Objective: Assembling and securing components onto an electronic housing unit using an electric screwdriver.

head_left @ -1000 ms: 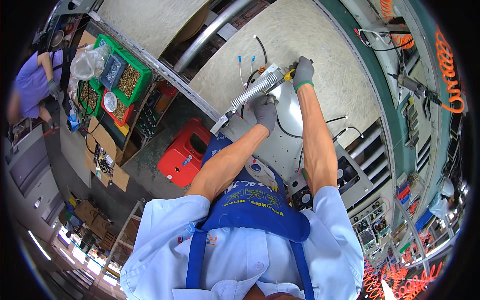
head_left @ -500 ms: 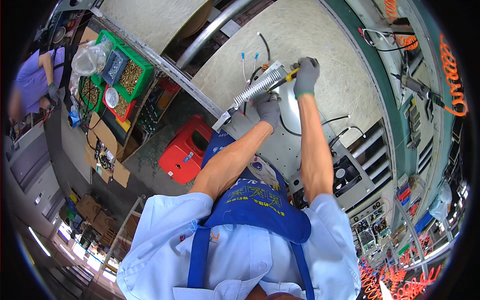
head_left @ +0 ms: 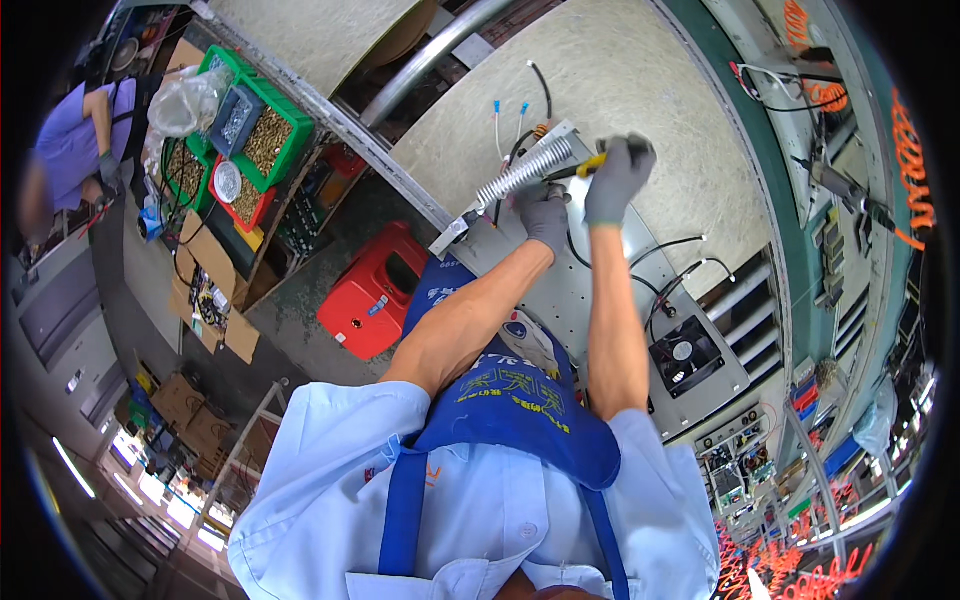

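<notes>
My right hand (head_left: 620, 180), in a grey glove, is closed around a yellow-handled screwdriver (head_left: 592, 166). Its dark shaft points left toward my left hand (head_left: 545, 215). That hand, gloved too, has its fingers curled low at the metal plate; what they pinch, if anything, is hidden. Just beyond it lies a whitish coil (head_left: 525, 170) along a narrow metal bracket (head_left: 452, 234). Under both hands is a grey metal panel (head_left: 520, 285) with small holes, carrying a black fan (head_left: 685, 355) at its right end. Black wires (head_left: 665, 243) trail from the panel.
The panel lies on a worn pale tabletop (head_left: 690, 150). Two wires with blue terminals (head_left: 497, 108) stick out beyond the coil. A red plastic stool (head_left: 372, 292) stands at left, near green bins (head_left: 300, 135) of small hardware. Another person (head_left: 85, 145) works far left.
My right hand has shifted slightly right and down with the screwdriver, its wrist turned a little. My left hand keeps its place by the coil. The whole view has shifted slightly.
</notes>
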`<control>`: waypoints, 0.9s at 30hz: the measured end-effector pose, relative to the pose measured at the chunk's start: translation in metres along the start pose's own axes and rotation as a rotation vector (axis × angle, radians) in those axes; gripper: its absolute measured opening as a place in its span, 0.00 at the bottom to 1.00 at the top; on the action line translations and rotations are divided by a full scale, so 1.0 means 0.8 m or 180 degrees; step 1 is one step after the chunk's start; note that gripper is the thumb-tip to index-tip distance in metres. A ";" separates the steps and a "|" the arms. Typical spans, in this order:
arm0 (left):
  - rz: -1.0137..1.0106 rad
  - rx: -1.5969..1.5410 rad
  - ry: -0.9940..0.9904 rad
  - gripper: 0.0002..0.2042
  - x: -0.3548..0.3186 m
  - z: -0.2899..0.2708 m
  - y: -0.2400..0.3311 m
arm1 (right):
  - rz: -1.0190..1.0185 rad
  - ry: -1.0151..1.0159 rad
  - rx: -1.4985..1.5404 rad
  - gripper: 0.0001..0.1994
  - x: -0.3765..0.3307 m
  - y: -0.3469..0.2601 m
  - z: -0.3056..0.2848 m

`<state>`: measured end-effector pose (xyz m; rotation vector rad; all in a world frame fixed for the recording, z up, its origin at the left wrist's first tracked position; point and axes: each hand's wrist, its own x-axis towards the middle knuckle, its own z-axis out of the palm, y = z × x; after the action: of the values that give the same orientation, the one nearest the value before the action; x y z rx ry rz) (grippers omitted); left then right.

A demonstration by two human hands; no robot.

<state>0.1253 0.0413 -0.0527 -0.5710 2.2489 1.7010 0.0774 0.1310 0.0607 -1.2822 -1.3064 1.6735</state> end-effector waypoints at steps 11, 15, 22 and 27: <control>0.0070 -0.0633 0.0117 0.03 -0.007 0.003 0.016 | -0.2244 -0.0664 -0.0411 0.11 -0.115 0.013 0.001; 0.0006 -0.0769 0.0017 0.03 -0.014 -0.011 0.045 | -0.0403 -0.0067 0.0027 0.12 -0.045 0.003 0.000; -0.1205 -0.0889 -0.0553 0.04 -0.017 -0.001 0.029 | 0.1112 -0.0314 -0.0400 0.06 0.106 0.038 0.002; -0.1343 -0.4182 -0.1417 0.04 0.014 0.000 -0.043 | -0.2200 -0.0621 -0.0681 0.12 -0.098 0.007 -0.003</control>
<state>0.1313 0.0319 -0.0870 -0.6985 0.4436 2.4999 0.1043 0.0592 0.0790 -0.6520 -1.8213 1.2009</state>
